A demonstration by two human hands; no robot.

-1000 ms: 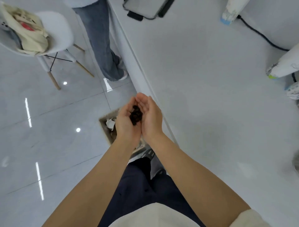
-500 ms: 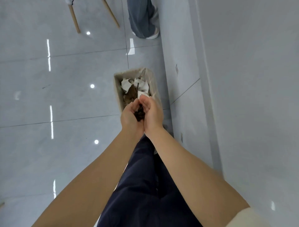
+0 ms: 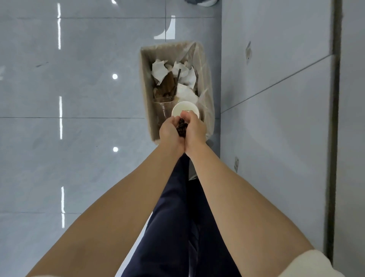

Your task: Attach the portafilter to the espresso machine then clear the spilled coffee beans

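Note:
My left hand (image 3: 170, 131) and my right hand (image 3: 195, 129) are pressed together as a cup, holding a small heap of dark coffee beans (image 3: 182, 126) between the palms. The cupped hands hover over the near end of a beige waste bin (image 3: 145, 83) on the floor. The bin has a clear liner and holds crumpled white paper, brown scraps, a clear plastic cup and a white paper cup (image 3: 184, 109) just beyond my fingertips. The espresso machine and the portafilter are out of view.
The grey side panel of the counter (image 3: 276, 98) rises directly to the right of the bin. Glossy grey floor tiles (image 3: 79, 118) spread to the left. My dark trouser legs (image 3: 177, 217) are below my arms. A shoe (image 3: 201, 1) of another person shows at the top edge.
My view has tipped from the white counter top down to the floor. My cupped hands with the beans have travelled away from the counter and now sit over the bin.

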